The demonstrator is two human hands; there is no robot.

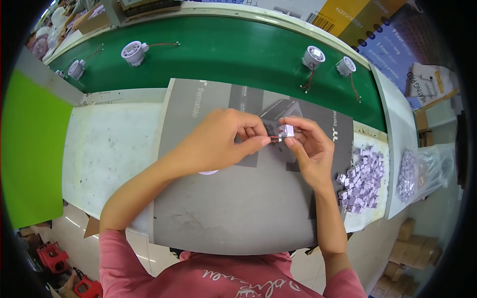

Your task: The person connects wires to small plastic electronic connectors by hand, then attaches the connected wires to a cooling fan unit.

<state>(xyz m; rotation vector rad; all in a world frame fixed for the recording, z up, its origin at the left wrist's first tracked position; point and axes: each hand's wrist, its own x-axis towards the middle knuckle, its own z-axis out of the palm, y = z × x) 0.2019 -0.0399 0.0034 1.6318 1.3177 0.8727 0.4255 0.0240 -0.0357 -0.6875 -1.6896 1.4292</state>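
Presently we are holding a small, boxy, white plastic piece between the fingertips of our right hand, over the flat grey printed cardboard sheet on the white worktop. Just beside it, our left hand is pinching thin red wires. Beyond, white round housings are resting on the green belt, and a heap of small pale-lilac blocks is lying at our right.

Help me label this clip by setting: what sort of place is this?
Probably a factory assembly line: round white units with wires stand spaced along what looks like a green conveyor, and a heap of small pale parts lies at the person's right.
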